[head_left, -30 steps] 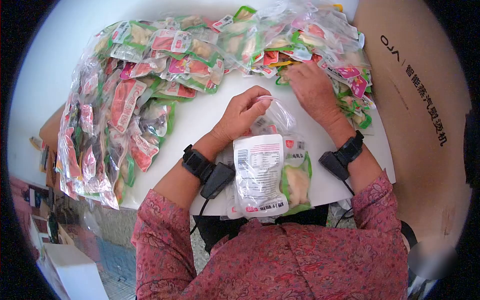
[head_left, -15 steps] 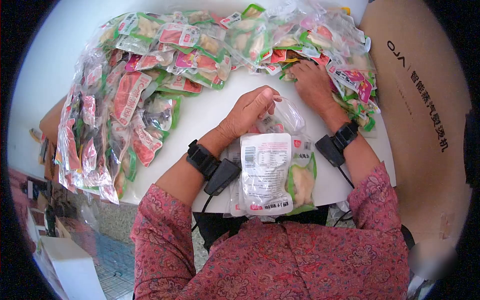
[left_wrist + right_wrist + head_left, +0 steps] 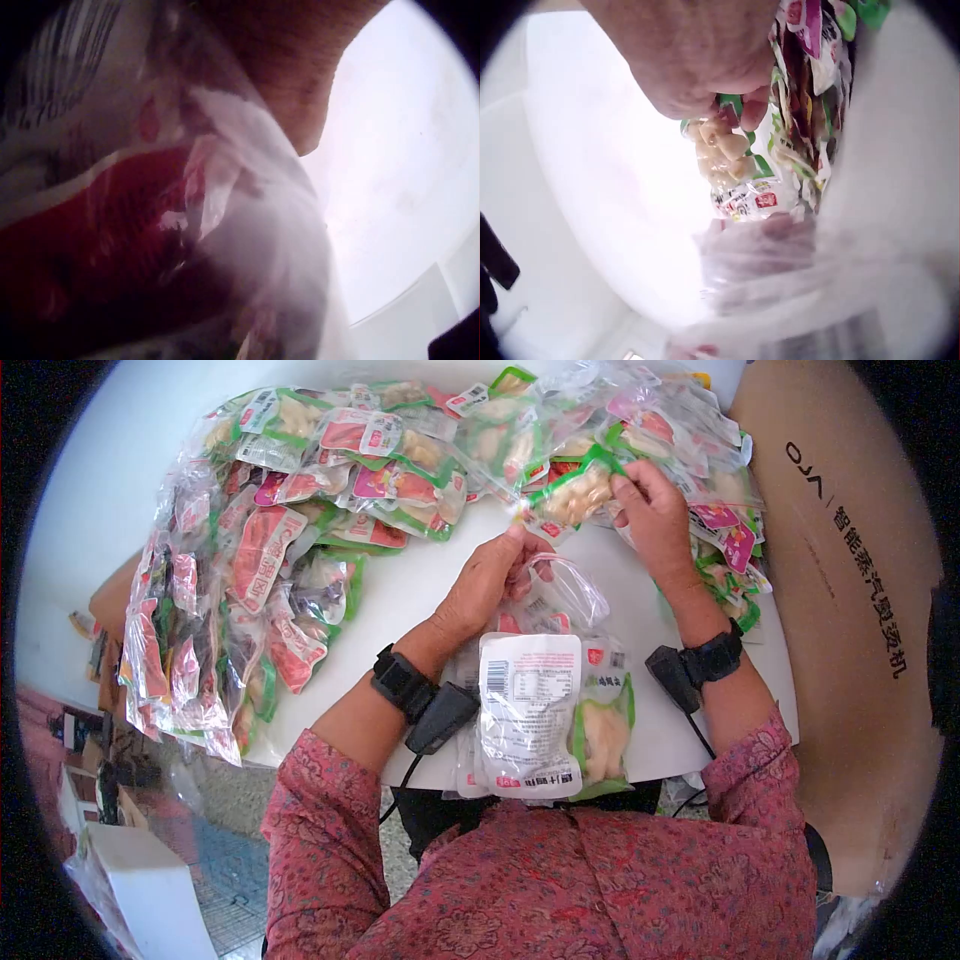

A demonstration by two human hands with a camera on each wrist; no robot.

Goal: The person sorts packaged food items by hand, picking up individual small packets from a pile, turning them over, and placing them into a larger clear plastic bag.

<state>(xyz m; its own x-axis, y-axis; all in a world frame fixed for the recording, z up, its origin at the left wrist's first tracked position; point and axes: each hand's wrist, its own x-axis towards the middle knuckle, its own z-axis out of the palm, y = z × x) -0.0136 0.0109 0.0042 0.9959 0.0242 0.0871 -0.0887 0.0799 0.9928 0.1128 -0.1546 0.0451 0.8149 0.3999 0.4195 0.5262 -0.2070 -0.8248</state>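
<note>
My right hand [image 3: 655, 520] pinches one end of a green-edged food packet [image 3: 578, 497] with pale pieces inside. Its printed white end points toward my left hand [image 3: 485, 585]. That left hand grips the mouth of a clear plastic bag [image 3: 572, 588], thumb uppermost. Inside the bag, close to the person's body, lie a packet with a white barcode label [image 3: 530, 705] and another green-edged packet [image 3: 604, 735]. In the right wrist view the pinched packet [image 3: 721, 150] hangs below the fingers. Cloudy plastic and a red packet [image 3: 127, 225] fill much of the left wrist view.
Filled clear bags of packets [image 3: 265, 550] lie along the left and back of the white table [image 3: 400, 600]. More packets [image 3: 700, 450] are heaped at the back right. A large brown carton [image 3: 840, 620] stands along the right side.
My right hand has drawn the green-edged packet out of the back-right heap and toward the bag. The left hand keeps hold of the bag, its thumb and fingers now close to the packet.
</note>
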